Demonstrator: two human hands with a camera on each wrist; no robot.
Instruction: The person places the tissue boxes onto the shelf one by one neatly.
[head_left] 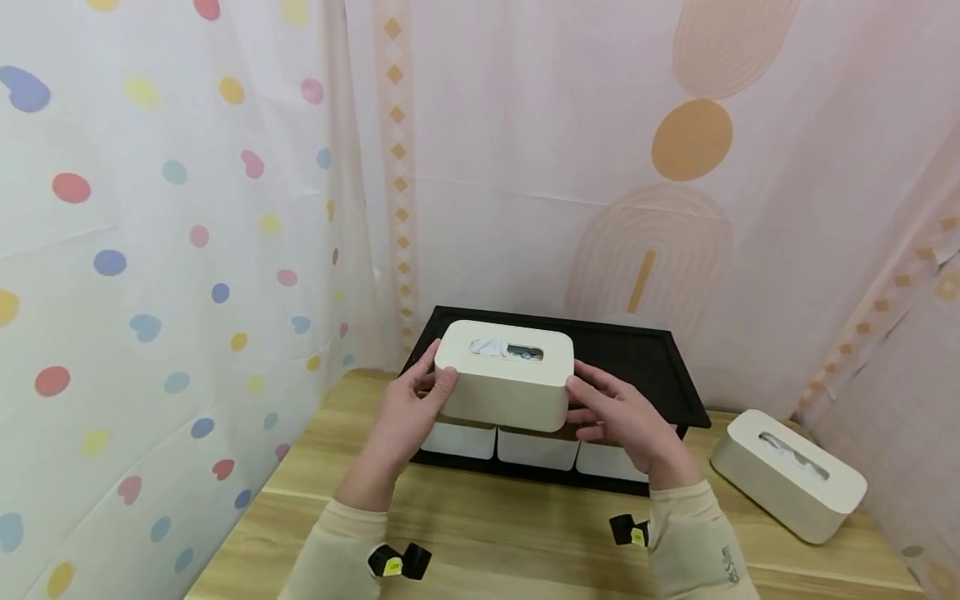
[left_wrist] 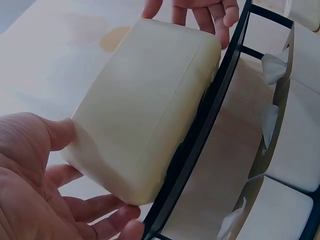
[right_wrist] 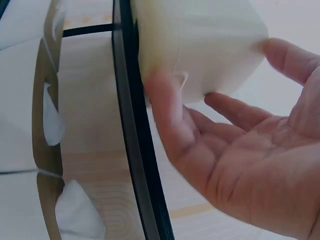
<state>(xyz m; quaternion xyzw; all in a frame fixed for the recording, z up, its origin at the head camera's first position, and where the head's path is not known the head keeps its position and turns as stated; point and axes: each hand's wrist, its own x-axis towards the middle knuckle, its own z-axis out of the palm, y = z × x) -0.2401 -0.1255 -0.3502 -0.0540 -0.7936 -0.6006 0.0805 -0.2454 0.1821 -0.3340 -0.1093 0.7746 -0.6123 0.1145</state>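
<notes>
A cream tissue box (head_left: 510, 400) with an oval slot on top is held between both hands, close over the front edge of a black shelf (head_left: 630, 367). My left hand (head_left: 408, 417) grips its left end, thumb on the near side and fingers around the end. On the opposite end, my right hand (head_left: 618, 412) holds it the same way, thumb at the near corner. White tissue shows in the slot. In the left wrist view the box (left_wrist: 135, 110) sits right beside the shelf's black rim (left_wrist: 200, 130).
Under the shelf top stand several white tissue boxes (head_left: 536, 450) with tissue poking out. A second cream tissue box (head_left: 791, 475) lies on the wooden table (head_left: 495, 533) at the right. Patterned curtains (head_left: 487, 167) hang behind and at the left.
</notes>
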